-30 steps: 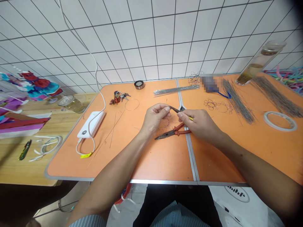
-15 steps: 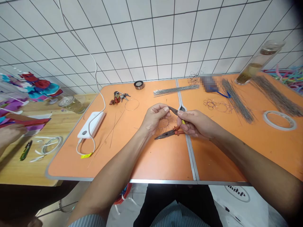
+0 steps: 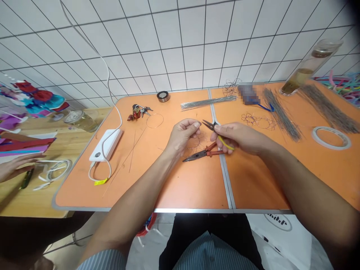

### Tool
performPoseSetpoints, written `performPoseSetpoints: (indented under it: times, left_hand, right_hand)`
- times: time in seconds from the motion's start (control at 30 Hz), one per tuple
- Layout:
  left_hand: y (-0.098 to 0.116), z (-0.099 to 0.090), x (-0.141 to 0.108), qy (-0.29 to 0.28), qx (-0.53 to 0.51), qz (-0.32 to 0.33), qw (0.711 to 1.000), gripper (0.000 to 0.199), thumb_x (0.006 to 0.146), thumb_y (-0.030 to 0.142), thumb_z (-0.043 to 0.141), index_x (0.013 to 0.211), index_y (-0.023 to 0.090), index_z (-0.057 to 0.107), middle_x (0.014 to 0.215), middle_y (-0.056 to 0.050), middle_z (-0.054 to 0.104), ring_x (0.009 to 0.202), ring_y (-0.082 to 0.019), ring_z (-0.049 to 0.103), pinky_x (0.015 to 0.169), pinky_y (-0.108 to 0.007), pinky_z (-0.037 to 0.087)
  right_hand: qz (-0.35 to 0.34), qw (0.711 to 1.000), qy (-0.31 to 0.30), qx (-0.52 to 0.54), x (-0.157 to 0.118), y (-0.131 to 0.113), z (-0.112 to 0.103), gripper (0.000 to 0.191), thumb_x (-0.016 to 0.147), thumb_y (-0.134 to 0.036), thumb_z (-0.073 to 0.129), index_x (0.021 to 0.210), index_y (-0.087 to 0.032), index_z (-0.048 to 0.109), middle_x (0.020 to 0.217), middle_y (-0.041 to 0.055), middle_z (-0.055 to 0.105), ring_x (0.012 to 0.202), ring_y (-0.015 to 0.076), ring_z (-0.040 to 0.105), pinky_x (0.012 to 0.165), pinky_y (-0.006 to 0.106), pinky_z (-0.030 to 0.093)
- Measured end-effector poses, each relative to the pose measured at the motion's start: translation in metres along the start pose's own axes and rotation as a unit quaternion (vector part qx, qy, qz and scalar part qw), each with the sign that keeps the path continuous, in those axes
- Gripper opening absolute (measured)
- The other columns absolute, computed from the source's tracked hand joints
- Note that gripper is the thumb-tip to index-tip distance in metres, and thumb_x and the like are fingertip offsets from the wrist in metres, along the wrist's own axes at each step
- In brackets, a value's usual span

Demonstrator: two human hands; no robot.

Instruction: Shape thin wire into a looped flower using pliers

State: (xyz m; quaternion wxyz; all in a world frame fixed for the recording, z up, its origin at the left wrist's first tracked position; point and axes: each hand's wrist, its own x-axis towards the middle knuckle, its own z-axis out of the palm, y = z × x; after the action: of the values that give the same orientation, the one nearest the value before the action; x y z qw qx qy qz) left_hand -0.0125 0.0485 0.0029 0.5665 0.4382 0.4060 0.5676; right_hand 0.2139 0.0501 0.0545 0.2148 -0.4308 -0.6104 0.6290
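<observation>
My left hand (image 3: 184,134) is closed in a pinch on a thin wire (image 3: 197,144), whose bent loops show faintly just under the fingers. In my right hand (image 3: 234,137) are small needle-nose pliers (image 3: 208,125) with yellow handles. Their jaws are slightly apart and point at my left fingertips, without touching them. Below both hands, a larger pair of pliers (image 3: 198,155) with orange-red handles lies on the orange table (image 3: 191,191).
Behind lie straight wires (image 3: 208,102), black tape (image 3: 163,96) and keys (image 3: 140,111). A white power strip (image 3: 105,145) sits left. On the right are wire bundles (image 3: 282,116), a white tape ring (image 3: 332,138) and a glass bottle (image 3: 302,77). A co-worker's hand (image 3: 18,167) is far left.
The small pliers have drawn back from my left fingertips and their jaws have parted. My right hand has shifted slightly right. The co-worker's hand has moved over the green-and-black tool.
</observation>
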Motion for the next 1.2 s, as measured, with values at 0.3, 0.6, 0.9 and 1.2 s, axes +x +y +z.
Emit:
performPoseSetpoints:
  times: [0.3, 0.6, 0.9, 1.2]
  left_hand:
    - [0.01, -0.014, 0.008, 0.074, -0.044, -0.019, 0.996, 0.011, 0.082, 0.022, 0.08, 0.085, 0.019, 0.07, 0.075, -0.001, 0.072, 0.056, -0.008, 0.056, 0.057, -0.021, 0.046]
    - [0.019, -0.003, -0.002, 0.077, -0.108, -0.09, 0.987, 0.019, 0.085, 0.018, 0.08, 0.093, 0.02, 0.062, 0.096, -0.008, 0.084, 0.084, -0.016, 0.079, 0.081, -0.027, 0.058]
    - [0.011, 0.016, -0.015, 0.003, -0.178, -0.142, 0.974, 0.021, 0.085, 0.019, 0.087, 0.083, 0.019, 0.066, 0.124, -0.008, 0.081, 0.106, -0.018, 0.076, 0.086, -0.029, 0.06]
    - [0.007, 0.019, -0.017, -0.038, -0.155, -0.111, 0.981, 0.026, 0.077, 0.026, 0.093, 0.083, 0.019, 0.069, 0.112, -0.005, 0.081, 0.097, -0.016, 0.074, 0.088, -0.029, 0.057]
  right_hand:
    - [0.061, 0.74, 0.307, -0.595, 0.021, 0.036, -0.051, 0.051, 0.108, -0.05, 0.049, 0.107, -0.011, 0.082, 0.114, 0.0276, 0.077, 0.104, 0.0405, 0.072, 0.082, 0.049, 0.048]
    - [-0.066, 0.751, 0.356, -0.552, 0.017, 0.029, -0.035, 0.03, 0.102, -0.032, 0.06, 0.113, -0.014, 0.081, 0.125, 0.0245, 0.076, 0.122, 0.0416, 0.068, 0.1, 0.054, 0.048]
    - [-0.091, 0.987, 0.132, -0.029, 0.009, 0.018, 0.048, 0.017, 0.095, -0.039, 0.074, 0.105, -0.025, 0.072, 0.087, 0.0032, 0.076, 0.061, 0.0197, 0.074, 0.055, 0.036, 0.064]
    - [-0.086, 0.983, 0.161, 0.012, 0.013, 0.021, 0.05, 0.012, 0.088, -0.03, 0.078, 0.091, -0.024, 0.069, 0.074, -0.0006, 0.069, 0.059, 0.0204, 0.075, 0.047, 0.031, 0.063]
